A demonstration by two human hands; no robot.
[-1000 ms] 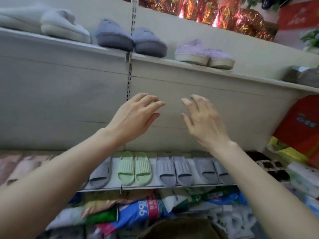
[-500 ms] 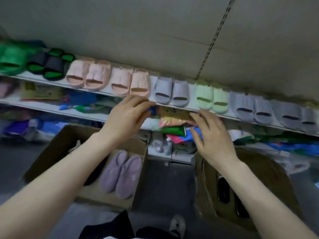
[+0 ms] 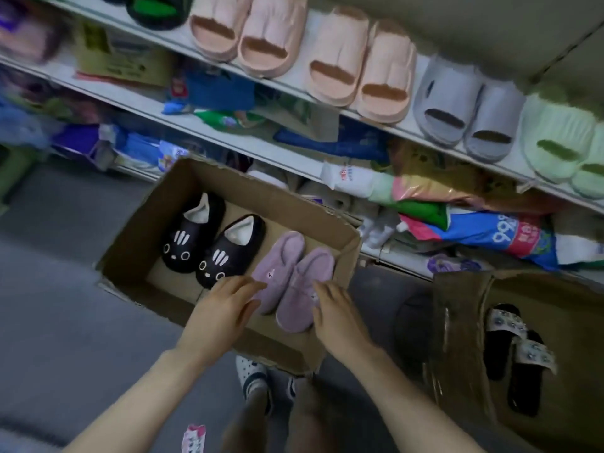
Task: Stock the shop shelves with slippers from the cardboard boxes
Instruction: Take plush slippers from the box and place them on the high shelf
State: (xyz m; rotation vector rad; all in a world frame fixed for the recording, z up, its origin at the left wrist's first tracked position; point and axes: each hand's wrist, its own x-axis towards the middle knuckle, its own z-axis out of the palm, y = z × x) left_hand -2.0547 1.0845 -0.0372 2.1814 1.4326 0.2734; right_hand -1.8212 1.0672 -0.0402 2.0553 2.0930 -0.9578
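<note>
Lilac plush slippers (image 3: 287, 279) lie at the cardboard box's (image 3: 130, 237) right end. My left hand (image 3: 225, 308) and right hand (image 3: 336, 310) flank the pair, fingers loose, nothing gripped yet. Pick-up step; next: squeeze together, lift to shelf (image 3: 407, 132).

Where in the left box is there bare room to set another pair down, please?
Bare cardboard shows in the near-left corner beside the black cat slippers, and behind the purple slippers. The slide shelf is packed.
</note>
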